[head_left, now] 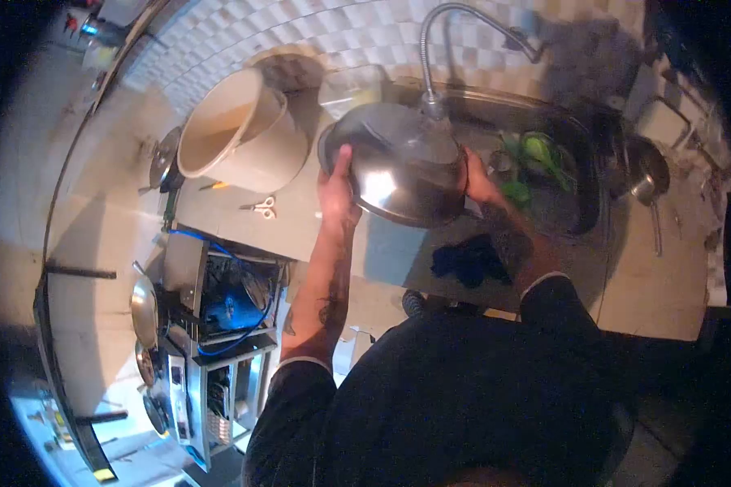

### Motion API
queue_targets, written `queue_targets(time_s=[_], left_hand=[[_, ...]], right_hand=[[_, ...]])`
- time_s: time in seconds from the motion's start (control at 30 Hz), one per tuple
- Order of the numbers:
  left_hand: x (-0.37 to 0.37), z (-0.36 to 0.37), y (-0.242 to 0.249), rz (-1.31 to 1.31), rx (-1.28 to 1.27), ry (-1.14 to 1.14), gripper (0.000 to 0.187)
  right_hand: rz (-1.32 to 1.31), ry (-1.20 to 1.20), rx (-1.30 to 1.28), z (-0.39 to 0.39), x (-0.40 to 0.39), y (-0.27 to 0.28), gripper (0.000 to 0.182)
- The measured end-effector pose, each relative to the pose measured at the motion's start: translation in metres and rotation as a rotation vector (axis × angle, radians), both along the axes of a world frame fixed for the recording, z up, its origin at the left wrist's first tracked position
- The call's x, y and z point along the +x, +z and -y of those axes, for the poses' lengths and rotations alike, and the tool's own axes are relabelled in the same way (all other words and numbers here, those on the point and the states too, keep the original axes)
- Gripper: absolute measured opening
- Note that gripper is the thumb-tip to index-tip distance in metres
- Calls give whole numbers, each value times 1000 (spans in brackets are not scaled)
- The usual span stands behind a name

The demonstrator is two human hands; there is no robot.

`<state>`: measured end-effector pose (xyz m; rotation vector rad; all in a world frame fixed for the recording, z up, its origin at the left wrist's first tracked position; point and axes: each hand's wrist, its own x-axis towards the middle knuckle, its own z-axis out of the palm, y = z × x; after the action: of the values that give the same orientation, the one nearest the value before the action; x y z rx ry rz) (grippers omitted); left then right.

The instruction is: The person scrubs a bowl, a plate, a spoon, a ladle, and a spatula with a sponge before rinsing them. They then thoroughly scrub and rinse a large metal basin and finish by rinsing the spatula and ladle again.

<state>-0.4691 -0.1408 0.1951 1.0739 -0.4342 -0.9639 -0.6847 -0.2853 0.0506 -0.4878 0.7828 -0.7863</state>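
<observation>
Between my two hands a large shiny metal bowl (414, 183) is held tilted above the counter, beside the near left side of the sink. My left hand (339, 193) grips its left rim, with the thumb up along the metal. On the opposite side, my right hand (478, 180) is closed on the rim, its fingers partly hidden. Green leafy vegetables (538, 154) lie in the sink (599, 191) to the right. A dark cloth (469, 261) rests on the counter below my right forearm.
A flexible faucet (425, 61) arches over the sink. To the left are a big beige bucket (288, 150), white-handled scissors (264, 209) and a clear container (349, 88) behind the bowl. A metal ladle (648, 191) lies at right. An open metal appliance (235, 296) stands lower left.
</observation>
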Motion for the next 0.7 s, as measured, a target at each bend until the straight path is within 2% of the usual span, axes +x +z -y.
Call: queue_targets(time_s=[0.07,0.13,0.17,0.23,0.27,0.33,0.4,0.5,0.57,0.63,0.67,0.7], left_hand=[[5,-6,34,40,-20,-31,49],[13,-11,66,136,11,-31,49],[13,-15,85,176,-35,-54,42],[11,-27,118,259,-103,-127,35],[11,-30,127,308,-126,-140,30],[14,-40,143,439,-140,-142,29],[7,-55,171,629,-169,-75,28],[12,-74,212,743,-268,20,29],[38,-84,236,968,-231,74,27],[52,-86,260,1040,-318,-10,28],[68,-84,267,1162,-259,-28,27],[81,-78,272,1283,-196,-46,26]], right_hand=[[157,104,31,25,21,-59,36],[140,185,-176,28,31,-70,32],[46,214,-399,16,29,-65,30],[19,244,-604,-1,25,-59,29],[87,246,-586,1,17,-73,31],[-44,236,-574,14,18,-86,34],[-446,209,-571,23,23,-71,36],[-599,102,-381,-12,5,-23,32],[-514,154,-467,-10,-14,-41,31],[-554,237,-478,0,-37,-70,30],[-634,294,-446,3,-45,-76,29],[-690,262,-539,1,-50,-86,29]])
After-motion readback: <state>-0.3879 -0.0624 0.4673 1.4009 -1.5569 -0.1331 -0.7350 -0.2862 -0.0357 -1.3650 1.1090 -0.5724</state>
